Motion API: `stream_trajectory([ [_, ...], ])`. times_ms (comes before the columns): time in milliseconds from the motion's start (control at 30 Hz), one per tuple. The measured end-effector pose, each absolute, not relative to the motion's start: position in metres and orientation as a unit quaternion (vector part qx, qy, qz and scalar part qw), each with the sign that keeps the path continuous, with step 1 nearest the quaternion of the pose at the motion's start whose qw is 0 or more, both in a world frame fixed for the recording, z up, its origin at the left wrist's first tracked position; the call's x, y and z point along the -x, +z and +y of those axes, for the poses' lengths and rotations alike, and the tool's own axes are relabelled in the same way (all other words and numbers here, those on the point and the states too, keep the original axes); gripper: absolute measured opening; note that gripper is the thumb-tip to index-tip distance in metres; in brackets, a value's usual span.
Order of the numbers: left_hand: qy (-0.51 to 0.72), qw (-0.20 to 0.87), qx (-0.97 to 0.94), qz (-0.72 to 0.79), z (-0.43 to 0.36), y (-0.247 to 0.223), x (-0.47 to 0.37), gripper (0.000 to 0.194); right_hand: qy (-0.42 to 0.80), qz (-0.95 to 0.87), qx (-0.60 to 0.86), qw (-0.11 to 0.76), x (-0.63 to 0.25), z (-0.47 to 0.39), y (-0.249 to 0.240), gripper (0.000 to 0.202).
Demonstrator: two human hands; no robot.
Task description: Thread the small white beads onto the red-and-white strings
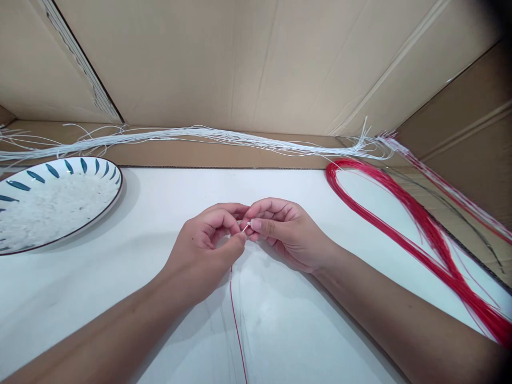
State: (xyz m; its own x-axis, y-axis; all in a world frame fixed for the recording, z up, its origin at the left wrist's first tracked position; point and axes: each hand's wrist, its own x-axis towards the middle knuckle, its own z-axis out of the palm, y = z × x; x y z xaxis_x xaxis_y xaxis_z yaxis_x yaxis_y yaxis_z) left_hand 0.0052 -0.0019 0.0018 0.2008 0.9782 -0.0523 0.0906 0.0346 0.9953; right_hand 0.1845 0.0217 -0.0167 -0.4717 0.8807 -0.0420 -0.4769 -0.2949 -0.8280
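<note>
Running from beneath the left hand to the near edge of view, a red thread crosses the white tabletop. That hand and the right hand pinch a tiny white piece, fingertips narrowly closed. Tabletop spreads leftward to a leaf-patterned plate holding white bits and rightward to looped red strands; beyond its far edge, white strands lie before the cardboard wall.

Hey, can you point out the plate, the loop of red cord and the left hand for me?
Plate (118, 198): head view, right rim.
Red cord loop (362, 214): head view, lower strand.
Left hand (204, 248): head view, back of the hand.
</note>
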Motion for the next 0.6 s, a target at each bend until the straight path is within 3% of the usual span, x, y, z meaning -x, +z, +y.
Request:
stream_trajectory([
  [600,0.411,0.552,-0.555,0.468,-0.0025,0.0044,-0.0042,0.019,0.751,-0.399,0.275,0.449,-0.1833,0.0217,-0.0155,0.009],
])
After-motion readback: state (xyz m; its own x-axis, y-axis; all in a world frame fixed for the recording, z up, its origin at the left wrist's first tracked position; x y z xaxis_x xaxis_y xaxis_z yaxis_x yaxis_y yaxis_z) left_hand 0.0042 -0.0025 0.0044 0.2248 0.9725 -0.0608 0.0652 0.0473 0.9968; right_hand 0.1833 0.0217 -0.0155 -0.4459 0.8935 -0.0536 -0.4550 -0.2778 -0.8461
